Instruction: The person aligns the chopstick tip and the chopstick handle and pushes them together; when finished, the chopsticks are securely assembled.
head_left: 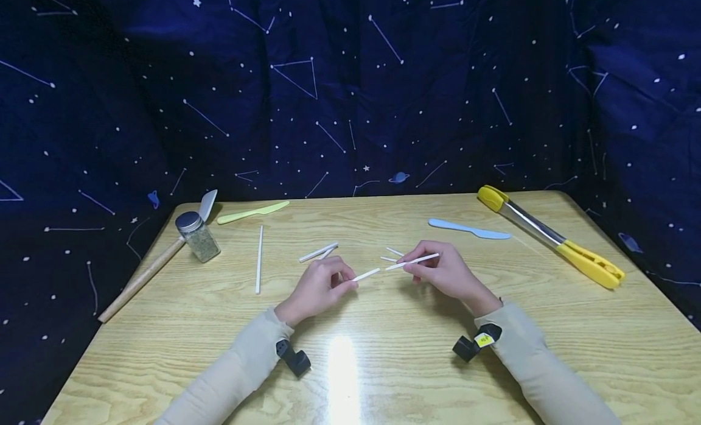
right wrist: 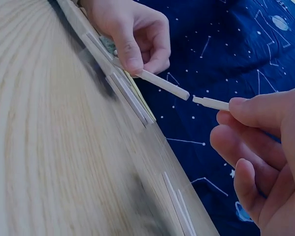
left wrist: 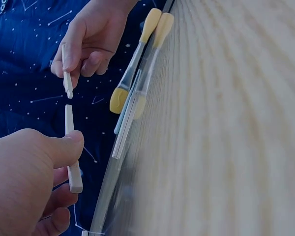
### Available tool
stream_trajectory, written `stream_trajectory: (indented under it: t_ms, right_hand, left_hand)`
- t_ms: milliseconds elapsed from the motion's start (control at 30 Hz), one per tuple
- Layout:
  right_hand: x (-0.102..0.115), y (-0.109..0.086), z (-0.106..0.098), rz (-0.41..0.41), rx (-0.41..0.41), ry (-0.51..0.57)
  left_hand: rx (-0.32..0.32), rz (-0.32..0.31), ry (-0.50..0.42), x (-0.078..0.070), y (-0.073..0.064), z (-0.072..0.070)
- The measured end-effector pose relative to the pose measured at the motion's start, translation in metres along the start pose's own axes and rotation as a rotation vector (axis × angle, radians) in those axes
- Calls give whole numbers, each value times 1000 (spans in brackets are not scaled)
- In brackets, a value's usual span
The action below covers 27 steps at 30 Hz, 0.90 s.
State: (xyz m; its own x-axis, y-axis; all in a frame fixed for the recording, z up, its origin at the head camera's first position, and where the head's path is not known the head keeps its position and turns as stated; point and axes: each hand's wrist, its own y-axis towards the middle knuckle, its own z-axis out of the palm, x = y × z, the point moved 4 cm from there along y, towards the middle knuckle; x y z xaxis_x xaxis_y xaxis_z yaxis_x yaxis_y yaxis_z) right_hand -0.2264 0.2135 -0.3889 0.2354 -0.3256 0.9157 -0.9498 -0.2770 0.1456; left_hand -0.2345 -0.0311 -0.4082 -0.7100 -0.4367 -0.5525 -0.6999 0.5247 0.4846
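Note:
Between thumb and fingers, my left hand (head_left: 320,286) pinches a slim white squared stick (left wrist: 74,178). My right hand (head_left: 446,273) pinches a second white stick (head_left: 426,258), whose tip narrows to a small step in the right wrist view. Both sticks are held above the table, tips pointing at each other with a small gap between. Just beyond the right hand lie two more white sticks (head_left: 394,252), partly hidden by it. A short pair of sticks (head_left: 314,254) lies beyond the left hand, and one longer white stick (head_left: 259,260) lies farther left.
At the left, a spice jar (head_left: 200,241) with a dark lid overlaps a wooden-handled spatula (head_left: 145,279). A yellow-green knife (head_left: 252,213) lies near the back edge. Toward the right are a blue knife (head_left: 468,229) and yellow-ended tongs (head_left: 533,223). A starry dark-blue cloth (head_left: 350,108) hangs behind the table.

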Motion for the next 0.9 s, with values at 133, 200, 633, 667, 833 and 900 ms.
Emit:
stream_trajectory:
  t_ms: [133,200,633,667,833,900]
  right_hand:
    - [2,-1,3,-19,10,3]
    - [2,-1,4,-24,9,8]
    - [1,0,10,-53,45,20]
    - [0,0,10,-52,49,24]
    - [-1,0,9,-28,69,53]
    - [-1,0,9,-21,76,58]
  left_hand:
    - [10,5,-15,-3,0,1]
    - [16,10,-21,-4,1,1]
    - [28,8,-4,-4,-1,1]
    - [30,11,-5,-4,-1,1]
    - [36,30,-8,-6,-1,1]
    - [34,40,-8,-7,-1,1]
